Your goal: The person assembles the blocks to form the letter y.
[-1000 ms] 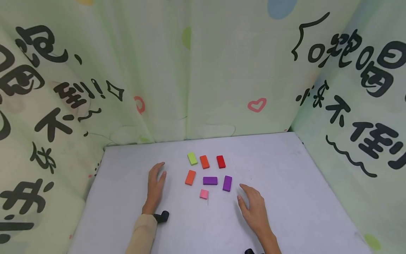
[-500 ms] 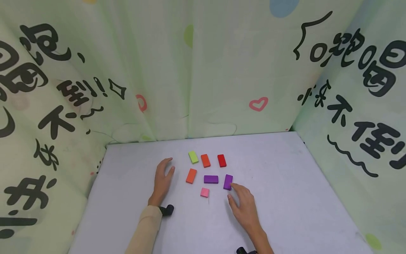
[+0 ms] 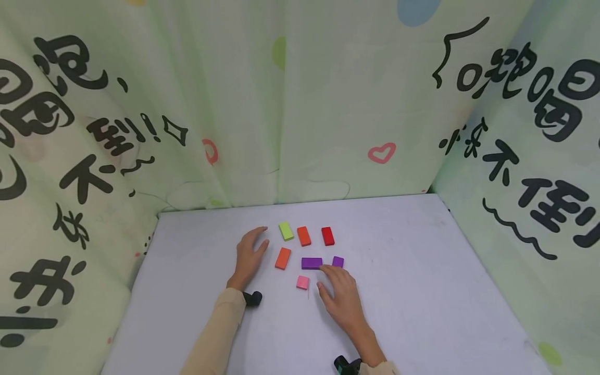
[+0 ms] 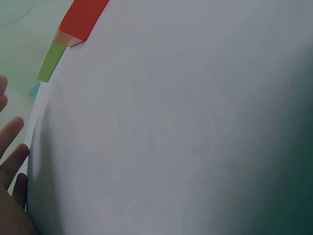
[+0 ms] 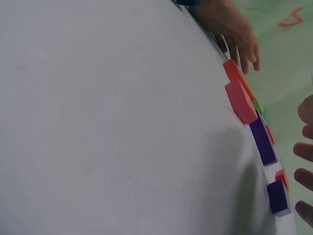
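Several small coloured blocks lie flat on the white table. In the head view my left hand is just left of the light green block and an orange block; its fingers are relaxed and hold nothing. My right hand, fingers loosely bent, hovers over the near side of two purple blocks, one lying crosswise, the other partly hidden by the hand. A pink block lies left of its thumb. In the right wrist view the fingers are apart from the blocks.
A second orange block and a red block sit in the far row. Printed curtains hang along the table's back and sides. A small black camera is on the left wrist, and another on the right.
Both hands have moved inward: the left to the right and slightly away, toward the green block, the right leftward over the purple blocks. The blocks appear unmoved on the table.
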A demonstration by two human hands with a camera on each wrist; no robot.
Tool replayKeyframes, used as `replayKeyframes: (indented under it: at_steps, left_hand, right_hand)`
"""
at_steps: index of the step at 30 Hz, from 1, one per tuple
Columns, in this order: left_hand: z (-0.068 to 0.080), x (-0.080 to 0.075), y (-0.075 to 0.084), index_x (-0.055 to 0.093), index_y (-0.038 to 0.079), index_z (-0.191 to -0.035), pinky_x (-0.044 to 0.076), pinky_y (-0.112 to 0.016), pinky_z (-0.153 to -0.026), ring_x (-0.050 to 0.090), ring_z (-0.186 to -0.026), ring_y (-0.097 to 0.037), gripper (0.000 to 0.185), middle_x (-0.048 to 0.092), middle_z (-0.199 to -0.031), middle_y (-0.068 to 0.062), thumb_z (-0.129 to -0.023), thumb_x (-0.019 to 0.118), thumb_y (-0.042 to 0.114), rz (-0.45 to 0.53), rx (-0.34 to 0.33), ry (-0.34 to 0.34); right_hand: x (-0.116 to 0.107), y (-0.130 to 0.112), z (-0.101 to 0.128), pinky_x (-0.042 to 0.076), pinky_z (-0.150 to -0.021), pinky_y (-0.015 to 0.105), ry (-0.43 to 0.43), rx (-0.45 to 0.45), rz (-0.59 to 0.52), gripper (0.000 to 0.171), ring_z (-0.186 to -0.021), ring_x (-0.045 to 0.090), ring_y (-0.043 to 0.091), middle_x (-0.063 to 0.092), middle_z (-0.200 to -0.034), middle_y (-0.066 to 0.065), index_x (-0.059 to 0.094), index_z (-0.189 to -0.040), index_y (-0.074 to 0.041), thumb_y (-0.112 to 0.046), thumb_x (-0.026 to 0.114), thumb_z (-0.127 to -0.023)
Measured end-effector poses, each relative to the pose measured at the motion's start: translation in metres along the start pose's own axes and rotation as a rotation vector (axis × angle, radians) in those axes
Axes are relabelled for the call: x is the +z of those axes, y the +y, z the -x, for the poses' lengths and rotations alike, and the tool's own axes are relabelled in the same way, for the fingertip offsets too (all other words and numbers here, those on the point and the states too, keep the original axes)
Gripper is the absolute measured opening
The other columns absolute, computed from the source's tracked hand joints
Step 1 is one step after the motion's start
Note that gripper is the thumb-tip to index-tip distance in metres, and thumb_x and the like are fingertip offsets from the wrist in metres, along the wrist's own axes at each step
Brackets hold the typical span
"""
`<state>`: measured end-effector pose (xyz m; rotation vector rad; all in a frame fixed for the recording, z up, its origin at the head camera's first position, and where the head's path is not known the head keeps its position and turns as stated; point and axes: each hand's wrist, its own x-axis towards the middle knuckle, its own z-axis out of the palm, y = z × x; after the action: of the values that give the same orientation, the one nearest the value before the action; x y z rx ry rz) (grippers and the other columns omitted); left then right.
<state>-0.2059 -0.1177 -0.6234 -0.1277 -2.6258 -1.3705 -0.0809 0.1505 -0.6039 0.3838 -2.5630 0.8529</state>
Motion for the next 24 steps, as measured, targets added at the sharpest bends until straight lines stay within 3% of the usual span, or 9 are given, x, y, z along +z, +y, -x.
replayKeyframes:
  at_steps: [8,16,21,24]
  left_hand:
    - [-0.014,0.004,0.001,0.060,0.021,-0.145,0.029,-0.055,-0.126,0.045,-0.150,-0.028,0.041,0.056,-0.155,-0.006,-0.104,0.064,0.020,-0.013,0.054,-0.091]
    - [-0.028,0.002,0.008,0.059,0.022,-0.147,0.027,-0.066,-0.120,0.041,-0.151,-0.032,0.043,0.054,-0.158,-0.008,-0.103,0.064,0.024,-0.098,0.084,-0.182]
    - [-0.040,0.007,0.006,0.060,0.025,-0.146,0.031,-0.066,-0.118,0.043,-0.146,-0.033,0.044,0.056,-0.155,-0.006,-0.103,0.064,0.031,-0.172,0.064,-0.214]
    - [-0.046,0.009,0.010,0.060,0.026,-0.147,0.032,-0.065,-0.117,0.043,-0.144,-0.034,0.045,0.056,-0.154,-0.007,-0.103,0.064,0.034,-0.198,0.007,-0.227]
  right_hand:
    - [0.010,-0.010,-0.014,0.049,-0.108,0.055,-0.044,-0.029,0.026,0.044,-0.129,0.061,0.030,0.070,-0.134,0.009,0.067,-0.134,-0.007,-0.019,0.079,-0.092]
    - [0.020,-0.024,-0.031,0.048,-0.112,0.053,-0.132,-0.016,0.024,0.045,-0.133,0.058,0.028,0.067,-0.138,0.006,0.066,-0.137,-0.010,-0.024,0.077,-0.096]
    - [0.030,-0.029,-0.039,0.047,-0.114,0.051,-0.160,-0.015,0.047,0.042,-0.132,0.060,0.027,0.068,-0.137,0.006,0.068,-0.135,-0.012,-0.027,0.075,-0.097]
    - [0.035,-0.032,-0.043,0.046,-0.114,0.051,-0.172,-0.017,0.070,0.041,-0.130,0.061,0.027,0.069,-0.136,0.006,0.068,-0.134,-0.012,-0.028,0.075,-0.097]
